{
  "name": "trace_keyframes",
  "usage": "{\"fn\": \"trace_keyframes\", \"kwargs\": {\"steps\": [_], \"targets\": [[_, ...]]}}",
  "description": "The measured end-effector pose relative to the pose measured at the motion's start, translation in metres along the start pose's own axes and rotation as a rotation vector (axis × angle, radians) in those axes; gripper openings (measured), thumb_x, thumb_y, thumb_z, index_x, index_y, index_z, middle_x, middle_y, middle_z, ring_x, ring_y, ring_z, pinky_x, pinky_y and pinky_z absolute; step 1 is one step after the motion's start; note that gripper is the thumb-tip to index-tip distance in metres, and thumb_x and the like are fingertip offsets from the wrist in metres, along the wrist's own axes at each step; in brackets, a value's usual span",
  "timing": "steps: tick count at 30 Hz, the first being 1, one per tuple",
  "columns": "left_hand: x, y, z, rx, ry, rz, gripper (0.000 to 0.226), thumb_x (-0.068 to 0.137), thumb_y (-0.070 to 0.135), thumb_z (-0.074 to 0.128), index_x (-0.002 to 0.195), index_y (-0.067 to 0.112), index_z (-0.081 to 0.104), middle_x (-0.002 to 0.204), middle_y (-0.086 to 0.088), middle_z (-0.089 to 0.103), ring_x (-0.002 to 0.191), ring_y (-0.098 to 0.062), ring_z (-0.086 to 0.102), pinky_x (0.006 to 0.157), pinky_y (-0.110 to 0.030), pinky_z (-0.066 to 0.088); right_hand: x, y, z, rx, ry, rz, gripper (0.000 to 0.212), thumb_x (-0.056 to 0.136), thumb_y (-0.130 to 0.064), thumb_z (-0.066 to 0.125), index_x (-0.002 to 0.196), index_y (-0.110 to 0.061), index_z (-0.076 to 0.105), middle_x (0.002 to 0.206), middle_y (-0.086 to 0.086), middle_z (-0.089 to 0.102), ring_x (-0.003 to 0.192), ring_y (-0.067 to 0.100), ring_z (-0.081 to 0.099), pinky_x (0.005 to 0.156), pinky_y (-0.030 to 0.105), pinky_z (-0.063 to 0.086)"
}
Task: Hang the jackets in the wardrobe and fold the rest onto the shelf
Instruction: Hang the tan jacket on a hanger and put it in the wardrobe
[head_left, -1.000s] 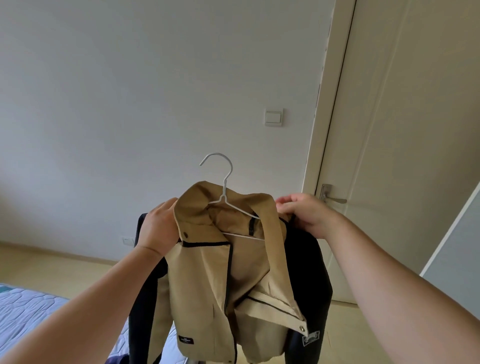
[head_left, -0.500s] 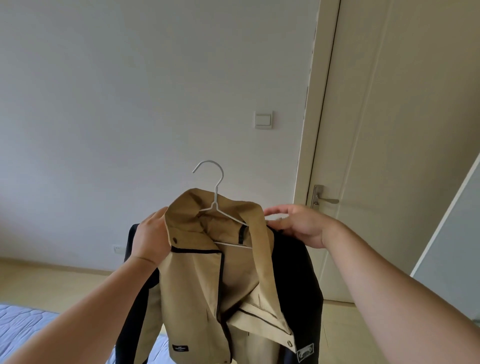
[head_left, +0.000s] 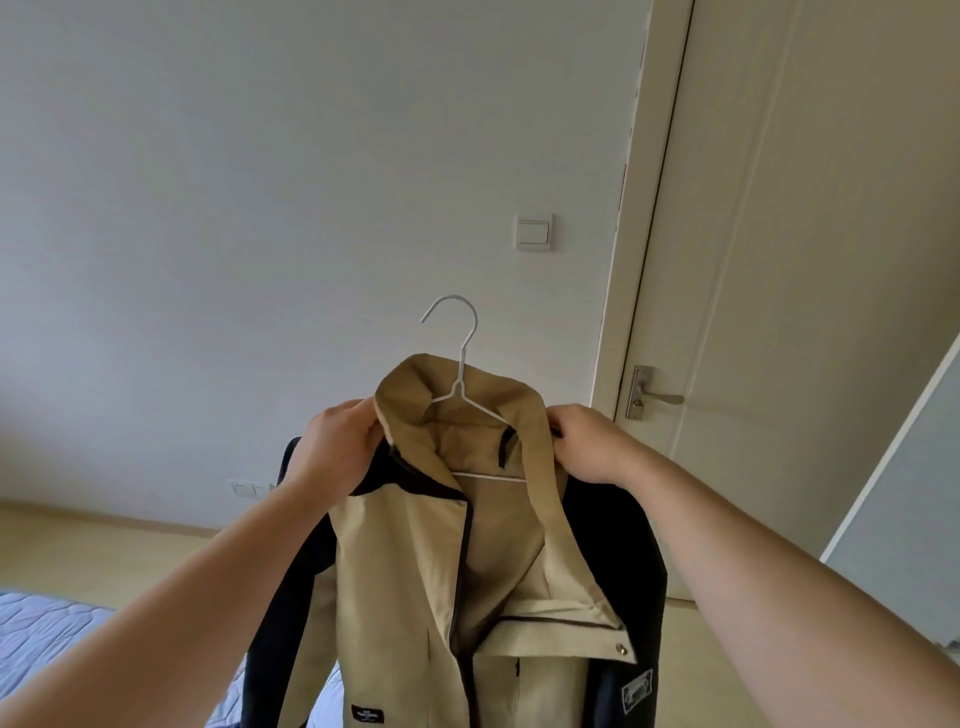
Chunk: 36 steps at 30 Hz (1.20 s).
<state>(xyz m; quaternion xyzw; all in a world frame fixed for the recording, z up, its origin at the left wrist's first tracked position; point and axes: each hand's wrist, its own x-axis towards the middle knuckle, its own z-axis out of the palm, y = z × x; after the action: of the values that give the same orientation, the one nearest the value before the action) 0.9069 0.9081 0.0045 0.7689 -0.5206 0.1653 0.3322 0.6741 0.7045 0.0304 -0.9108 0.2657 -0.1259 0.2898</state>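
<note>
The tan and black jacket (head_left: 410, 561) sits on a white hanger (head_left: 459, 338), held up before the wall (head_left: 260, 208). The left hand (head_left: 337, 447) and the right hand (head_left: 592, 441) each grip the cloth beside the collar (head_left: 410, 379). I think both shoulders should be pulled even, so it does not slide off. The door (head_left: 831, 260) is near on the right, the bed (head_left: 47, 634) low on the left; between them is room.
</note>
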Motion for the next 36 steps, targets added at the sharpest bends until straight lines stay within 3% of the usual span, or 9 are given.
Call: {"fn": "trace_keyframes", "kwargs": {"steps": [5,11,13,17,22,27,30,33,36], "targets": [[0.007,-0.011,-0.003,0.077,-0.088,0.112,0.031,0.102,0.046,0.046,0.119,0.026,0.063,0.098,0.009,0.069,0.081,-0.018,0.062,0.069,-0.032,0.053,0.006,0.010,-0.018,-0.085,0.232,-0.077,0.024,0.097,-0.035,0.043,0.103,-0.043,0.065,0.098,-0.013,0.064,0.092,0.018,0.063,0.084,0.046,0.055],[0.006,-0.034,0.004,0.111,-0.264,-0.075,0.024,0.100,0.024,0.057,0.124,0.028,0.060,0.111,0.010,0.064,0.101,-0.022,0.062,0.080,-0.032,0.050,0.022,0.012,-0.043,-0.251,0.384,-0.179,0.018,0.100,-0.039,0.046,0.099,-0.044,0.064,0.079,-0.015,0.049,0.086,0.015,0.051,0.096,0.044,0.035],[0.013,-0.024,0.007,0.086,-0.356,-0.118,0.047,0.093,0.006,0.054,0.131,0.033,0.054,0.119,0.011,0.060,0.109,-0.023,0.059,0.087,-0.035,0.049,0.026,0.009,-0.043,-0.283,0.399,-0.183,0.019,0.100,-0.043,0.046,0.101,-0.043,0.066,0.081,-0.012,0.052,0.086,0.016,0.053,0.094,0.042,0.033],[0.028,0.019,0.020,-0.082,-0.284,-0.058,0.041,0.080,0.030,0.056,0.115,0.050,0.049,0.104,0.025,0.057,0.096,-0.011,0.057,0.077,-0.027,0.045,0.032,0.008,-0.045,-0.286,0.405,-0.213,0.019,0.100,-0.046,0.048,0.105,-0.042,0.066,0.084,-0.013,0.053,0.085,0.014,0.052,0.091,0.037,0.028],[0.038,0.037,0.036,-0.090,-0.251,-0.091,0.044,0.091,0.043,0.064,0.131,0.037,0.048,0.122,0.005,0.067,0.108,-0.024,0.064,0.086,-0.037,0.053,0.034,0.011,-0.053,-0.321,0.403,-0.196,0.022,0.100,-0.045,0.044,0.106,-0.043,0.065,0.088,-0.010,0.057,0.085,0.015,0.054,0.091,0.038,0.030],[0.051,0.055,0.041,-0.175,-0.339,-0.048,0.079,0.065,0.078,0.066,0.132,0.041,0.047,0.116,0.022,0.062,0.102,-0.006,0.058,0.085,-0.028,0.049,0.027,0.035,-0.058,-0.262,0.371,-0.070,0.023,0.102,-0.039,0.043,0.111,-0.040,0.064,0.093,-0.008,0.057,0.087,0.019,0.056,0.098,0.048,0.037],[0.065,0.066,0.049,-0.226,-0.200,-0.098,0.053,0.075,0.068,0.069,0.116,0.036,0.061,0.097,0.022,0.064,0.087,-0.003,0.061,0.069,-0.019,0.046,0.021,0.044,-0.050,-0.299,0.354,0.029,0.027,0.101,-0.039,0.039,0.118,-0.044,0.059,0.093,-0.010,0.053,0.089,0.014,0.053,0.097,0.048,0.040],[0.077,0.079,0.062,-0.251,-0.189,-0.109,0.030,0.082,0.057,0.072,0.099,0.036,0.059,0.085,0.020,0.064,0.078,-0.001,0.060,0.064,-0.022,0.049,0.015,0.059,-0.036,-0.299,0.417,0.234,0.040,0.100,-0.053,0.037,0.138,-0.042,0.041,0.122,-0.001,0.052,0.117,0.027,0.052,0.100,0.051,0.040],[0.082,0.086,0.074,-0.294,-0.203,-0.124,0.026,0.083,0.052,0.075,0.094,0.038,0.057,0.081,0.022,0.061,0.075,0.002,0.058,0.059,-0.020,0.044,-0.006,0.074,-0.021,0.081,0.536,0.366,0.077,0.086,-0.086,0.025,0.140,-0.032,0.040,0.128,0.002,0.058,0.112,0.023,0.060,0.091,0.043,0.050]]}}
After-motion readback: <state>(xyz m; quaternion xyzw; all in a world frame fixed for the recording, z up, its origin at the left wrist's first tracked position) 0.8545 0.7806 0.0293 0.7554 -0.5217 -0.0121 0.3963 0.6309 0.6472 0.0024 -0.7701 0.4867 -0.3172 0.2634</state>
